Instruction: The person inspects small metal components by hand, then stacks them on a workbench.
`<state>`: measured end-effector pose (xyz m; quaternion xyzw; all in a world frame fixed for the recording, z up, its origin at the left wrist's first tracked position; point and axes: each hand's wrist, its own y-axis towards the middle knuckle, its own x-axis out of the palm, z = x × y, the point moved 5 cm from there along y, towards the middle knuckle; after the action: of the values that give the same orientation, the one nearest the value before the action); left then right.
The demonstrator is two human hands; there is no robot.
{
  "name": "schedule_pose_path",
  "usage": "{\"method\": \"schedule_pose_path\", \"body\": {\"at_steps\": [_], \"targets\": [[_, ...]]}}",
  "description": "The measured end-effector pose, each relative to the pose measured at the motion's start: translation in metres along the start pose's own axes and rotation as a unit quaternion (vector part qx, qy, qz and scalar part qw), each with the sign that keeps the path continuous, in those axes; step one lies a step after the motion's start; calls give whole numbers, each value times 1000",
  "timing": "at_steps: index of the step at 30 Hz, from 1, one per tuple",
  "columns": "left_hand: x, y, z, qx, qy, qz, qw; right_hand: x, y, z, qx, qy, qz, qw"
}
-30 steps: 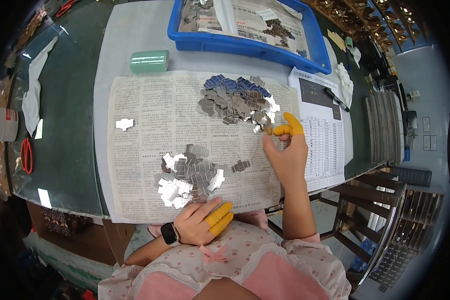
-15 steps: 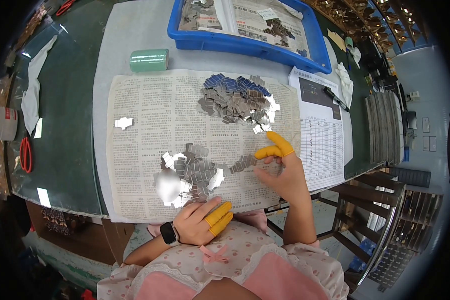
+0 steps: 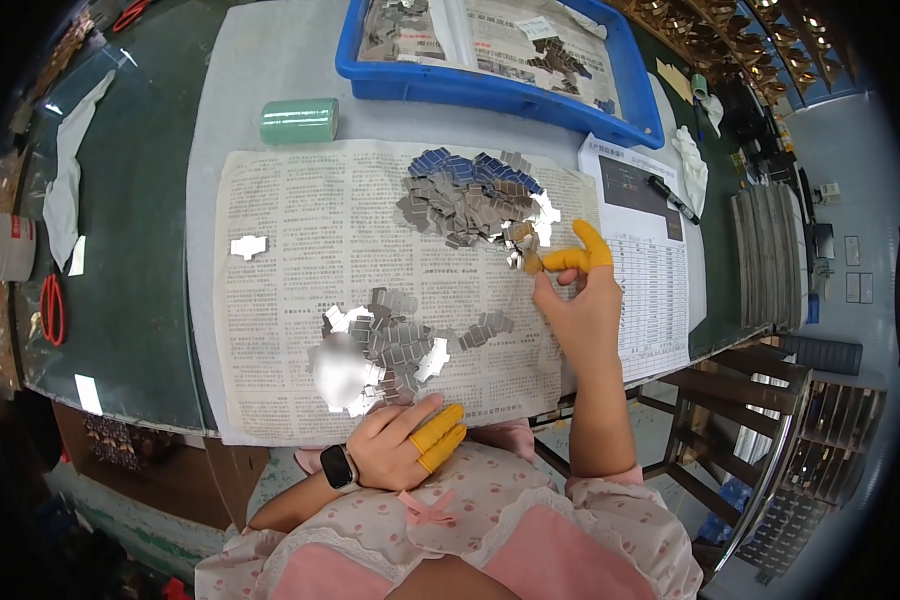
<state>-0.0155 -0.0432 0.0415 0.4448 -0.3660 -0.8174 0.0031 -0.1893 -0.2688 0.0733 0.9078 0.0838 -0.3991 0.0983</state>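
One right hand [image 3: 585, 305], back from a short row of flat grey metallic plates [image 3: 485, 330], reaches a grey-and-blue plate heap [image 3: 470, 205] on printed newspaper [image 3: 300, 200], suggesting repeated picking, any pinch indiscernible, while the left hand [image 3: 388, 448] lies loosely extended.

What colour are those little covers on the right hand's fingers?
The finger covers on the right hand are yellow, seen best in the head view.

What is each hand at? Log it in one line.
Right hand: at edge of upper parts pile | left hand: beside lower parts pile | newspaper: under both
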Motion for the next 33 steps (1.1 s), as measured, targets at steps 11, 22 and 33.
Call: {"method": "schedule_pose_path", "body": {"at_steps": [11, 22, 33], "targets": [[0, 1, 0, -10, -6, 8, 1000, -5, -15, 7, 24, 8, -48, 999], [0, 1, 0, 1, -1, 1, 1000, 4, 0, 4, 55, -43, -18, 997], [1, -1, 0, 1, -4, -11, 1000, 0, -18, -31, -91, 55, -149, 983]]}}
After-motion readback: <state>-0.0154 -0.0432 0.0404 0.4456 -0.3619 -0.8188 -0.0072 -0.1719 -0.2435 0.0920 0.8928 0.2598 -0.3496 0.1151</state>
